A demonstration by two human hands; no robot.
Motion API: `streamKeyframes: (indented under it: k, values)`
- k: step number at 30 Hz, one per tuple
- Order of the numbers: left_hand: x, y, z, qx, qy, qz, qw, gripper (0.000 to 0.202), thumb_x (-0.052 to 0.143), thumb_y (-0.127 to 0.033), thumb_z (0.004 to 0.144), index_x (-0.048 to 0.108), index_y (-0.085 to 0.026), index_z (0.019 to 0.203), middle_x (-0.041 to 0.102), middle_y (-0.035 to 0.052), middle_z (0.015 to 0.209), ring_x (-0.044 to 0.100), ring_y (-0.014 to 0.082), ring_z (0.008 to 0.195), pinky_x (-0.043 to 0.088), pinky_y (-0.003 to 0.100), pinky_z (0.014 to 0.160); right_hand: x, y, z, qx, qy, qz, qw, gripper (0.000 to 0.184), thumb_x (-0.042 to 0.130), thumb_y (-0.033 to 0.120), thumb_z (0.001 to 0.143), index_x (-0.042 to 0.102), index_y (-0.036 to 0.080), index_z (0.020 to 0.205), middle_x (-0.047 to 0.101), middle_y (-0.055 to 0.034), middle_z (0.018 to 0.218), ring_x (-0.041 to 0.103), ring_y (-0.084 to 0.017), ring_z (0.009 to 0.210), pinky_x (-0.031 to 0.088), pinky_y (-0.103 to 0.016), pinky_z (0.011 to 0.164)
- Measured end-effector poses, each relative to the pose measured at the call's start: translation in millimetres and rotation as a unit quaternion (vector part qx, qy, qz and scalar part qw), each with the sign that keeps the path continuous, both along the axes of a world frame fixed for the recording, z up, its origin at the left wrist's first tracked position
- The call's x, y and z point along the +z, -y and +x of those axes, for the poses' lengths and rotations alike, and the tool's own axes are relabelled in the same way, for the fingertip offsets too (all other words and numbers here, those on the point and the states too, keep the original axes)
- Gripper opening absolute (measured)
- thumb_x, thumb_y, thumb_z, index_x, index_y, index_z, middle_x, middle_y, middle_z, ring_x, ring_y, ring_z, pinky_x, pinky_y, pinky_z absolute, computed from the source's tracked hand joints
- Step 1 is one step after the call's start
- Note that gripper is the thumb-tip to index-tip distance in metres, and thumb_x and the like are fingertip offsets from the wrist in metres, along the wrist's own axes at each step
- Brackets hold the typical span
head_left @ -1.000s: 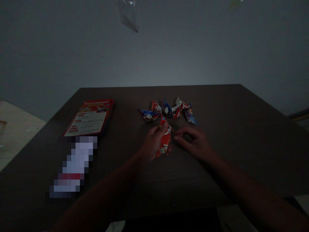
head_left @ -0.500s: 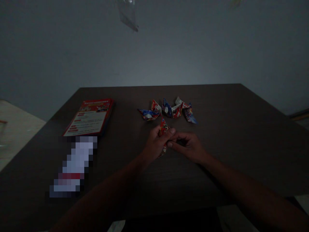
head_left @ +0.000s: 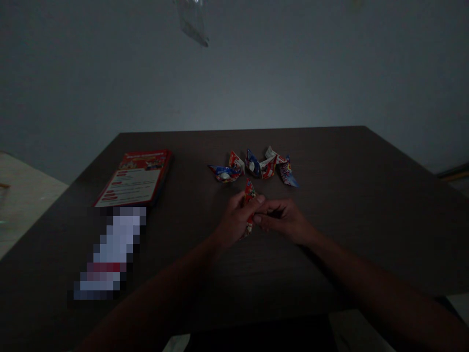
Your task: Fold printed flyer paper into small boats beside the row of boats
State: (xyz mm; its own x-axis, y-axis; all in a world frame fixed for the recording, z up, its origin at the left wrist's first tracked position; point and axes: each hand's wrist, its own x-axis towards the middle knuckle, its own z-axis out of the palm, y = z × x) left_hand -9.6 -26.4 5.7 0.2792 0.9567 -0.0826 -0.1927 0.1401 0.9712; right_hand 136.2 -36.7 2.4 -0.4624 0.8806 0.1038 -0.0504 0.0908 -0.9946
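Observation:
The scene is dim. My left hand (head_left: 232, 222) and my right hand (head_left: 284, 221) meet over the dark wooden table (head_left: 366, 195), both pinched on a small folded piece of red printed paper (head_left: 249, 191). Its tip sticks up above my left thumb, and a bit shows below my fingers. Just beyond my hands lies a row of several folded paper shapes (head_left: 256, 167) in red, blue and white.
A stack of red and white printed sheets (head_left: 135, 178) lies at the left of the table. Nearer me on the left lies a blurred white object (head_left: 110, 252). A pale wall rises behind the table's far edge.
My right hand moved left from an open rest on the table and closed on the folded paper held by my left hand. The paper is now more covered by my fingers.

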Motion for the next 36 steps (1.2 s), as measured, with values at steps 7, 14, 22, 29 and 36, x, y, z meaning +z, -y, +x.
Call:
streamKeyframes:
  k: [7,14,22,29,36]
  values:
    - [-1.7,1,1,-0.031,0.018,-0.014,0.999,0.028,0.062,-0.042,0.076,0.052,-0.016,0.074,0.046,-0.0067,0.054,0.044,0.0045,0.038,0.035,0.017,0.038,-1.8,-2,2,0.017,-0.018,-0.034,0.999,0.017,0.071,0.034,0.075,0.071,0.017,0.076,0.066,0.0019,0.061,0.053,-0.007,0.049,0.045,-0.02,0.048]
    - [-3.1,0,-1,-0.059,0.02,-0.024,0.998,0.029,0.062,-0.044,0.076,0.051,-0.017,0.074,0.046,-0.0066,0.053,0.045,0.0054,0.039,0.035,0.017,0.037,-4.7,-3,4,0.023,-0.014,-0.039,0.999,0.017,0.071,0.034,0.074,0.073,0.017,0.077,0.068,0.0001,0.063,0.054,-0.008,0.049,0.045,-0.02,0.047]
    - [0.1,0,1,-0.017,-0.016,0.017,1.0,0.026,0.061,-0.039,0.076,0.05,-0.016,0.07,0.046,-0.0058,0.059,0.044,0.0061,0.05,0.035,0.018,0.048,-2.9,-1,0,-0.033,0.014,-0.003,0.999,0.012,0.069,0.026,0.073,0.068,0.015,0.069,0.06,0.003,0.054,0.048,-0.007,0.046,0.039,-0.019,0.046]
    - [-7.2,-2,2,0.046,-0.127,0.094,0.986,0.027,0.06,-0.043,0.08,0.051,-0.017,0.081,0.051,-0.0044,0.067,0.046,0.0085,0.06,0.036,0.02,0.056,-10.7,0,-3,-0.153,0.103,0.083,0.979,0.017,0.065,0.022,0.071,0.052,0.017,0.06,0.052,0.0049,0.055,0.045,-0.007,0.05,0.037,-0.02,0.051]
    - [-7.9,-2,2,0.066,-0.133,0.118,0.982,0.028,0.056,-0.045,0.083,0.053,-0.018,0.088,0.054,-0.0025,0.073,0.049,0.0105,0.065,0.039,0.022,0.061,-12.1,1,-2,-0.172,0.131,0.149,0.965,0.007,0.063,0.02,0.074,0.064,0.015,0.069,0.053,0.0044,0.054,0.045,-0.007,0.05,0.036,-0.019,0.049]
